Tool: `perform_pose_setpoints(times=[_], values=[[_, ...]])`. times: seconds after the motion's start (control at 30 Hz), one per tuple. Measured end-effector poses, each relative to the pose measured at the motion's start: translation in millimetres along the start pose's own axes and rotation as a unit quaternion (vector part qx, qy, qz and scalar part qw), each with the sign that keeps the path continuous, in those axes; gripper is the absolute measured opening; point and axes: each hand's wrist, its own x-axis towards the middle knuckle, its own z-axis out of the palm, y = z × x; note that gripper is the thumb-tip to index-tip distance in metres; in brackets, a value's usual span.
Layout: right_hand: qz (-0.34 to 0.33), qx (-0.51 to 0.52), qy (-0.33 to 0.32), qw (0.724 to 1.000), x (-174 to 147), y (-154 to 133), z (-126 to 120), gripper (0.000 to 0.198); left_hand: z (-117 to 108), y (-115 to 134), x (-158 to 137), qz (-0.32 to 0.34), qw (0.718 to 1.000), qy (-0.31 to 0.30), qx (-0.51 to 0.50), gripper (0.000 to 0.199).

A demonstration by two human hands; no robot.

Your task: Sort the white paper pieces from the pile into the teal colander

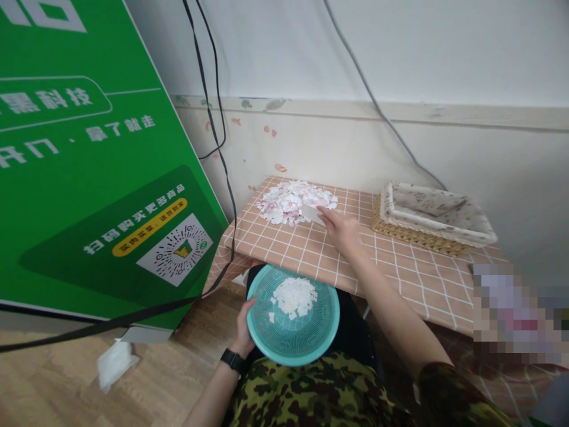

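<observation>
My left hand (pixel 244 326) grips the left rim of a teal plastic basket (pixel 293 347), which rests at my lap below the table's front edge. Small white paper pieces (pixel 296 296) lie in a heap inside it. Over the table, my right hand (pixel 341 228) pinches a flat white card (pixel 313 213) between thumb and fingers. The card's tip is at the right side of a spread pile of white and pinkish paper scraps (pixel 293 200). Whether the card touches the pile I cannot tell.
A checked brown cloth covers the table (pixel 391 261). On its right stands a wicker basket (pixel 435 216) with a fabric lining. A large green panel (pixel 102 148) rises at the left, with a black strap (pixel 229 196) hanging beside it. A white plastic bag (pixel 115 363) lies on the floor.
</observation>
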Motion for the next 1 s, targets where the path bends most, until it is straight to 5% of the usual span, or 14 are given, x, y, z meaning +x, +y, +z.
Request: perform_pose_setpoints(times=[0.53, 0.8, 1.0], values=[[0.02, 0.082, -0.032, 0.996, -3, -8, -6, 0.031, 0, 0, 1, 0.009, 1.0, 0.0, 0.003, 0.024], [0.013, 0.129, -0.015, 0.991, -4, -5, -7, 0.029, -3, 0, 2, -0.004, 1.0, -0.006, -0.008, 0.023], [0.084, 0.058, 0.057, 0.993, 0, 6, -11, 0.032, -2, 0, 1, -0.003, 1.0, -0.004, -0.006, 0.023]])
